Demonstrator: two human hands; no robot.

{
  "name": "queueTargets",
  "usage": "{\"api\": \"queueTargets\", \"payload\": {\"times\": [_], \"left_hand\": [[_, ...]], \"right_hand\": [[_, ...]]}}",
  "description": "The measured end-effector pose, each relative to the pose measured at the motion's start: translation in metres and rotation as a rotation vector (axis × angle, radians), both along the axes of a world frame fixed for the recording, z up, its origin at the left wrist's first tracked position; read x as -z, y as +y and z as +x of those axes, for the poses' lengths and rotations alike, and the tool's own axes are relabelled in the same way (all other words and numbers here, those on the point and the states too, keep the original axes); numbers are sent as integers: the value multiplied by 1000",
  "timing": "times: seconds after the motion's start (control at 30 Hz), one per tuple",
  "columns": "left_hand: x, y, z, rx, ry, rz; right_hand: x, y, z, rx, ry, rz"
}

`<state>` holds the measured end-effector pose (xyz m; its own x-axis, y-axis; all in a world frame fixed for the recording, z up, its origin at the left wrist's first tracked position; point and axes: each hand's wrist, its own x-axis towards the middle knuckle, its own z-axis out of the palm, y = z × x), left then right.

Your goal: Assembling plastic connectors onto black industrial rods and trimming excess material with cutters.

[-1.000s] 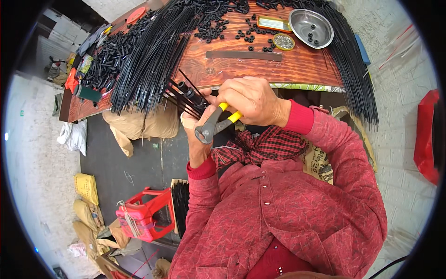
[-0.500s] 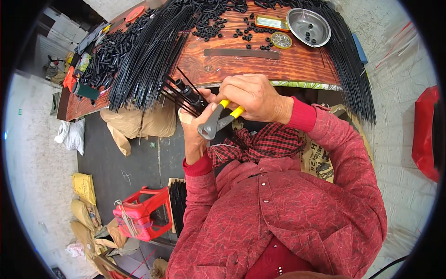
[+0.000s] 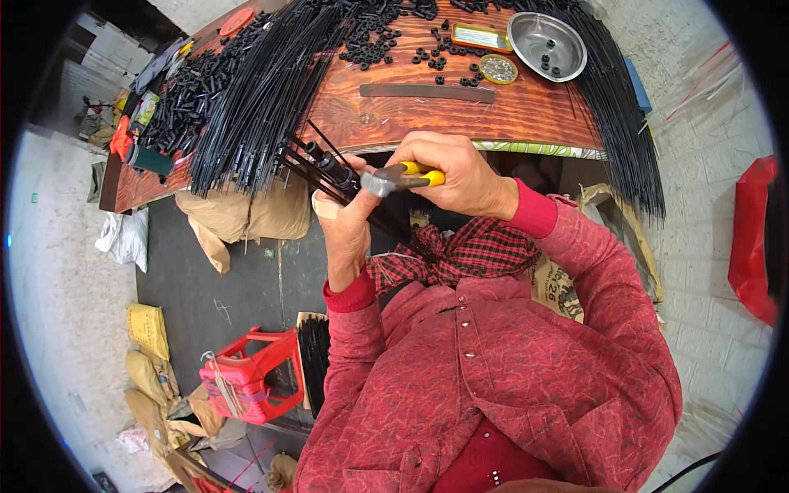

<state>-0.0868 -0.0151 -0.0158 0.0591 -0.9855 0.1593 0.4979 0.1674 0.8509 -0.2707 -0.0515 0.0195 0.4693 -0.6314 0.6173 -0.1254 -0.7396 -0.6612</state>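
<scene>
Since the earlier frame, the dark metal pincers with yellow-sleeved handles (image 3: pixel 399 182) have swung upward: their head, lately hanging toward the left wrist, now lies across the left thumb.

Largest is the reddish-brown wood-grain table (image 3: pixel 411 119) beyond the hands, bearing a broad heap of long, thin black rods (image 3: pixel 263 107) on its left and a shallow oval steel bowl (image 3: pixel 526 51) at its far right.

Nearer, the left hand (image 3: pixel 347 228) is wrapped around a slim bundle of straight black rods (image 3: pixel 300 174), thumb on the near side, the other fingers mostly hidden. The bundle is held just off the table's near edge, its far ends fanning out. The rods look light, smooth and springy, likely to splay or slide; the gathered part below the fan seems the surest hold. The right hand (image 3: pixel 456 174) has its fingers curled tightly over the yellow sleeves. The pincers look stiff and head-heavy, best gripped there. Whether their jaws bite on anything, I cannot tell.

Smallest, the black stepped tubular fitting (image 3: pixel 335 168) among the rods appears hard, light plastic.

Compared with earlier, the handles point more nearly sideways, while the left hand's clasp looks unchanged.
</scene>
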Motion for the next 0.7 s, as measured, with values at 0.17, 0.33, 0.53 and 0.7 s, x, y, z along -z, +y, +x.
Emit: {"api": "queueTargets", "payload": {"times": [0.17, 0.33, 0.53, 0.7], "left_hand": [[2, 0, 1, -7, -32, -4], [-5, 2, -7, -37, -76, -49], [-3, 2, -8, -79, -95, -7], [-7, 2, -4, -93, -182, 82]], "right_hand": [[-1, 0, 2, -14, -9, -24], [-11, -1, -1, 20, 123, -130], [-31, -2, -6, 83, 420, -429], [-30, 1, -1, 151, 437, -536]]}}
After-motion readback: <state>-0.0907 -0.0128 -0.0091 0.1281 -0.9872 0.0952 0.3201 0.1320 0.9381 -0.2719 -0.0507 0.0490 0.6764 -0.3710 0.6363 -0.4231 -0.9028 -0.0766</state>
